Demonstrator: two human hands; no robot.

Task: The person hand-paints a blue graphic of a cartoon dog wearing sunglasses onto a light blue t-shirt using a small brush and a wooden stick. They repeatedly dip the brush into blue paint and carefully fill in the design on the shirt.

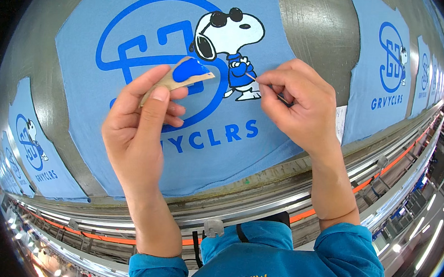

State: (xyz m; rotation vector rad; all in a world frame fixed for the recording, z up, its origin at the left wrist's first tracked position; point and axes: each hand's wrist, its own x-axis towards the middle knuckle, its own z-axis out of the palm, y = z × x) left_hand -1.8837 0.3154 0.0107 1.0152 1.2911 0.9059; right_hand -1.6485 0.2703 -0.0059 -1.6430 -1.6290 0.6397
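Note:
A light blue fabric panel (79,51) lies flat before me, printed with a darker blue emblem, lettering and a white cartoon dog (239,34) in sunglasses. My left hand (141,117) grips a tan card scrap (206,77) with a thick blob of blue paint (184,69) on it, held over the emblem. My right hand (296,102) pinches a thin stick (251,76), whose tip is on or just above the dog's blue clothing; I cannot tell which. Part of the stick is hidden by my fingers.
More printed blue panels (380,41) lie along the curved-looking grey metal table (317,21) on both sides. Metal rails (185,223) and an orange strip (395,162) run along its near edge. A pale slip (339,127) sits beside my right wrist.

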